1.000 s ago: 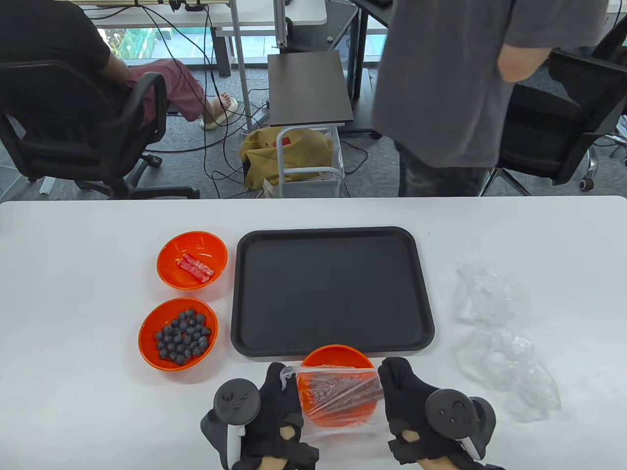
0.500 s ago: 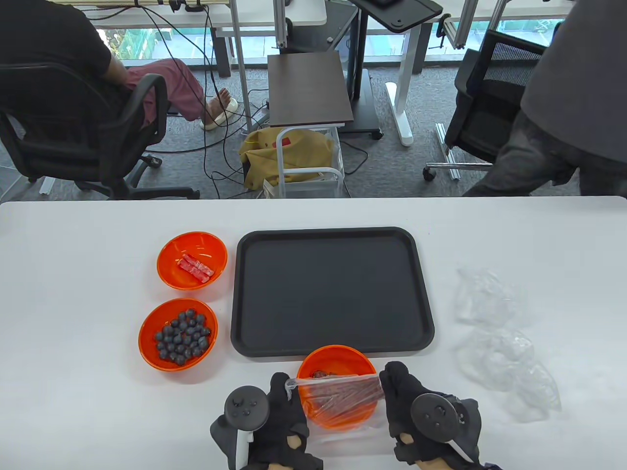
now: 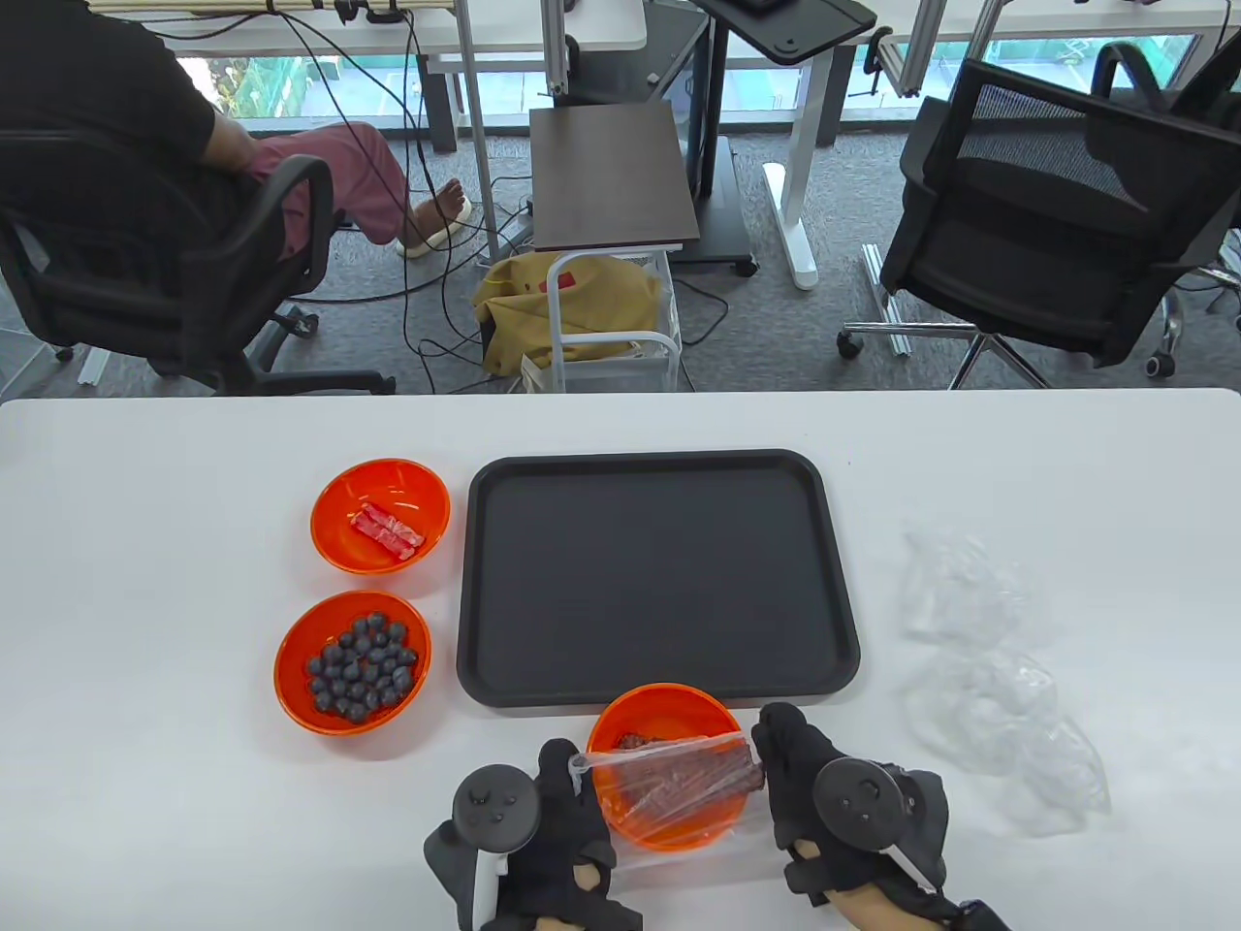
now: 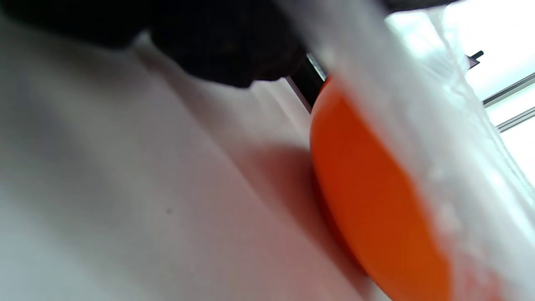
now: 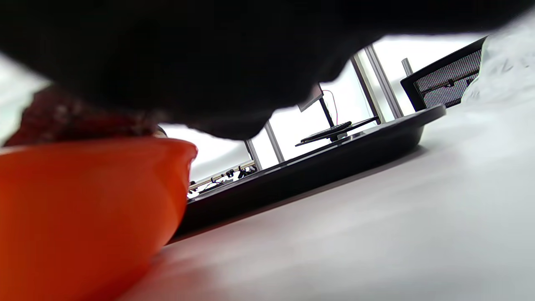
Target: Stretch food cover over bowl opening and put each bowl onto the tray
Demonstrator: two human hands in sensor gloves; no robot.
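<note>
Table view — left hand point(image 3: 557, 824) and right hand point(image 3: 810, 786) pinching food cover point(image 3: 679, 781) across bowl point(image 3: 640, 708).

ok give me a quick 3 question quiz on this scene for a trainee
1. True or false: the tray already holds a bowl.
2. Multiple choice: which bowl is the cover being stretched over? A) the blueberry bowl B) the near bowl between the hands C) the far-left bowl with red pieces
3. Short answer: how many spare covers lie right of the tray?

Key
1. False: no bowl is on it.
2. B: the left hand and right hand pull the cover across it; its far part is still uncovered.
3. Two, it seems: crumpled clear plastic, hard to separate.
</note>
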